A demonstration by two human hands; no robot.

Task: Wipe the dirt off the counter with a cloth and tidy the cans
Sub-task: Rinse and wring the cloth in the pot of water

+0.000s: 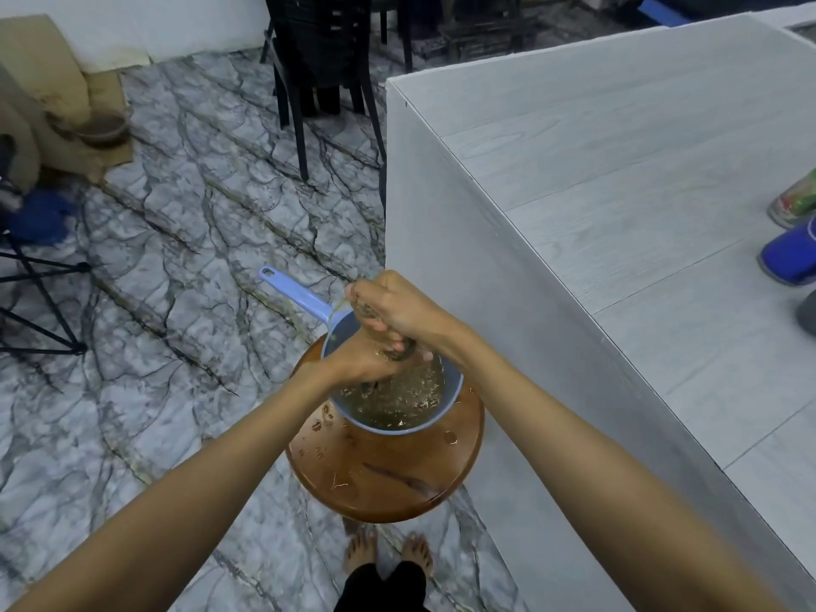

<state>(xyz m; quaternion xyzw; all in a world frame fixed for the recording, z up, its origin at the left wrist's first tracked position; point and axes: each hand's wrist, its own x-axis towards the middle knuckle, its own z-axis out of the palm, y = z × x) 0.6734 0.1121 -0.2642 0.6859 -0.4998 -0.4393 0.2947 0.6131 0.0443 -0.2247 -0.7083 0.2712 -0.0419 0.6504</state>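
Both hands are clenched together over a light blue dipper (446, 410) full of murky water with floating bits. My left hand (364, 362) and my right hand (397, 309) squeeze a dark wet cloth (399, 355), which barely shows between the fingers. The dipper stands on a round brown wooden stool (388, 479) spattered with drops and debris. At the right edge of the grey wood-grain counter (618, 178) lie a green and red can (797, 201), a blue can (790, 254) and part of a grey can (809, 311).
The counter's corner stands just right of the stool. A black chair (318, 68) is at the back, a black tripod (39, 298) and blue rag on the left, cardboard and a bowl (103, 130) at far left. My bare feet (388, 552) are on the marble floor.
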